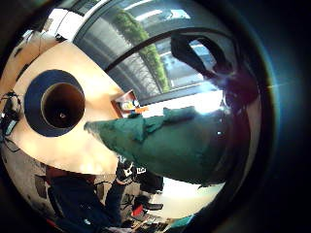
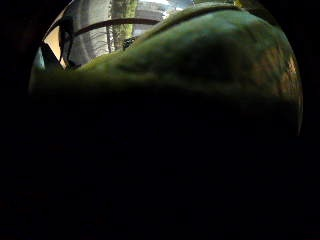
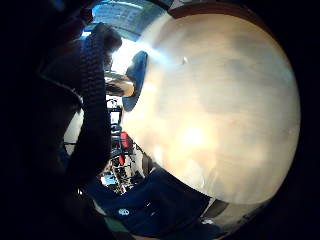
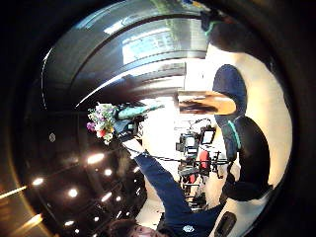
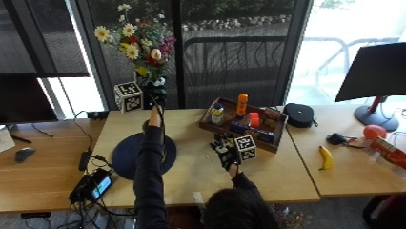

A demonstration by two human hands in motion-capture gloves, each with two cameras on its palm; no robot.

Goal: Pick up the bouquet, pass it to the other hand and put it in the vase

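My left hand (image 5: 154, 91) is raised high above the table and grips the stems of the bouquet (image 5: 136, 40), its white, yellow and red flowers pointing up. The green wrap (image 1: 165, 145) round the stems fills the left palm views. Straight below that palm stands the round open vase (image 1: 63, 104) on a dark blue mat (image 5: 126, 155); in the outside view my left forearm hides the vase. The right thumb side view shows the bouquet (image 4: 101, 118) and the vase (image 4: 205, 102) apart. Holding nothing, my right hand (image 5: 223, 149) hovers low over the table right of the mat, fingers relaxed.
A wooden tray (image 5: 244, 121) with bottles stands at the back of the light wood table (image 5: 197, 176). A black case (image 5: 298, 114), a banana (image 5: 325, 157) and a red ball (image 5: 374, 131) lie to the right. Cabled devices (image 5: 94, 185) sit left of the mat.
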